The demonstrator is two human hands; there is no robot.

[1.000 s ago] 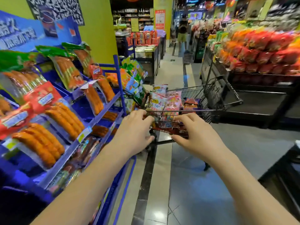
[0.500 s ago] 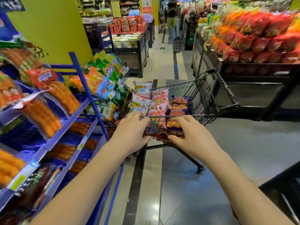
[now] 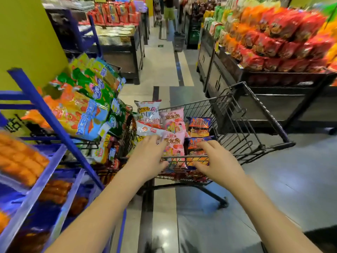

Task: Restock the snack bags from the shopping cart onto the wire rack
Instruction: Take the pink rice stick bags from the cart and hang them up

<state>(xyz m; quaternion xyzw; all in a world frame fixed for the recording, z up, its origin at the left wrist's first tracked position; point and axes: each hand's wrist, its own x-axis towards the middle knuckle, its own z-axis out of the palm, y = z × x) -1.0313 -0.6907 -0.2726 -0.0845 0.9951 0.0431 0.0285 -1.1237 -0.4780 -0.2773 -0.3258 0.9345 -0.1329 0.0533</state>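
Observation:
A black wire shopping cart [image 3: 255, 125] stands in the aisle in front of me. It holds several snack bags: a white one [image 3: 147, 111], a pink one [image 3: 172, 117] and blue-orange ones [image 3: 199, 125]. My left hand [image 3: 147, 157] curls over the cart's near rim beside the pink bags. My right hand [image 3: 217, 161] grips the same rim, thumb under and fingers over a blue-orange bag. The black wire rack [image 3: 130, 128] touches the cart's left side and carries green, orange and blue snack bags [image 3: 87, 99].
A blue shelf unit [image 3: 36, 105] with sausage packs fills the left foreground. On the right is a dark display bin [image 3: 273, 79] piled with red and orange bags. Far down the aisle a person [image 3: 169, 11] stands by a basket [image 3: 179, 42]. A yellow wall [image 3: 27, 42] rises behind the rack.
The cart and I have moved forward past the blue shelf, so the wire rack now sits right beside the cart. Both hands stay on the near rim.

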